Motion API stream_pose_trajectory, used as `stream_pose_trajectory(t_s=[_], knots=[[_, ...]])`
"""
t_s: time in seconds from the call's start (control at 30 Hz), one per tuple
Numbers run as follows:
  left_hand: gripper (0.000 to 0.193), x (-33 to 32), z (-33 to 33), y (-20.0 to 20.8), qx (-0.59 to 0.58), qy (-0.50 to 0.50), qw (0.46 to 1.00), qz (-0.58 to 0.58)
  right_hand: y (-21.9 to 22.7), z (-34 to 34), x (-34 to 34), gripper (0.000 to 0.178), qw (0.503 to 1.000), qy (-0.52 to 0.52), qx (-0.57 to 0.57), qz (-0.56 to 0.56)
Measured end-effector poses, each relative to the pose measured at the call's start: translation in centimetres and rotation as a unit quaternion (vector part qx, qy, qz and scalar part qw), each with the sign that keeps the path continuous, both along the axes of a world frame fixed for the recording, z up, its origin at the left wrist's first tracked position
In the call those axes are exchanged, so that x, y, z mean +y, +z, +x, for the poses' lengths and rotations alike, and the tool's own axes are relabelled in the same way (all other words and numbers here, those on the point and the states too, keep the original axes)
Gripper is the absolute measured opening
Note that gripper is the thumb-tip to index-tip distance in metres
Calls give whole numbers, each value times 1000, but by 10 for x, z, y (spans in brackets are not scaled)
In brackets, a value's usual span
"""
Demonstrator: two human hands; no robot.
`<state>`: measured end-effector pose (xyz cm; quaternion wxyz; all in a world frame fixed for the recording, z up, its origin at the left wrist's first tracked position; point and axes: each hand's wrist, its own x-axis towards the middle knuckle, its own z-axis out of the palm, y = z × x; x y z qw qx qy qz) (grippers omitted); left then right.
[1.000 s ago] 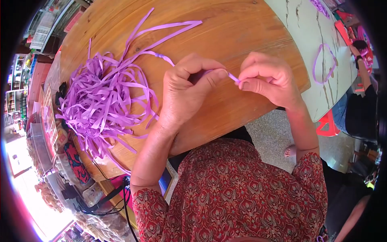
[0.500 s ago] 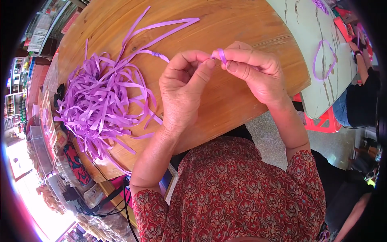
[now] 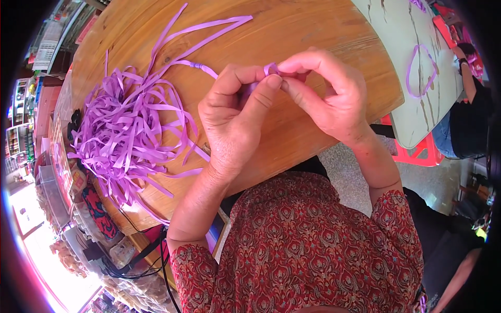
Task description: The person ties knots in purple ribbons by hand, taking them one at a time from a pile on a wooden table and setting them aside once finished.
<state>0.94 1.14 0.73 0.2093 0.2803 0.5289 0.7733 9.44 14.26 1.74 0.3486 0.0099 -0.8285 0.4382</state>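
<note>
Above the wooden table (image 3: 297, 31) my two hands meet, fingertips almost touching. My left hand (image 3: 235, 109) pinches a purple ribbon (image 3: 270, 68) between thumb and forefinger; a small loop of it stands up at the fingertips. My right hand (image 3: 334, 96) is closed in a pinch at the same loop, thumb and forefinger against its right side. From behind my left hand the ribbon runs left, past a darker wrapped spot (image 3: 196, 65), toward a big tangled heap of purple ribbon (image 3: 128, 125) on the table. Part of the ribbon inside my left palm is hidden.
A white marbled table (image 3: 389, 31) adjoins at the right, with a loop of purple ribbon (image 3: 408, 73) on it. Another person's arm (image 3: 468, 78) reaches over its far side. A red plastic stool (image 3: 422, 152) stands beneath. Black cables (image 3: 163, 250) hang by the left table edge.
The ribbon loop has shifted from my right fingertips to the tips of my left thumb and forefinger. My right hand has turned slightly, its fingers now more arched.
</note>
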Motion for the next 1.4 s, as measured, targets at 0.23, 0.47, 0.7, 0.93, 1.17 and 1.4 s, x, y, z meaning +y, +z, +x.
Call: stream_pose_trajectory(t_s=[0.23, 0.47, 0.7, 0.93, 1.17, 1.4], knots=[[6, -5, -1, 12, -113, -65, 991, -8, 4, 2, 5, 24, 993, 71, -45, -84], [9, -4, -3, 13, -53, -33, 991, -122, -6, -3, 17, 29, 946, -30, 88, 311], [10, -9, -16, 13, -174, -91, 973, -122, 8, -12, 26, 34, 911, 20, 140, 387], [12, -3, -15, 15, -111, -58, 983, -131, 38, -12, 40, 19, 962, 56, 26, 266], [6, 0, -15, 12, -97, 6, 986, -138, 3, -12, 24, 20, 997, 49, 36, 47], [5, 0, -8, 10, -67, 10, 993, -98, 3, -17, 12, 13, 998, 61, -5, -6]])
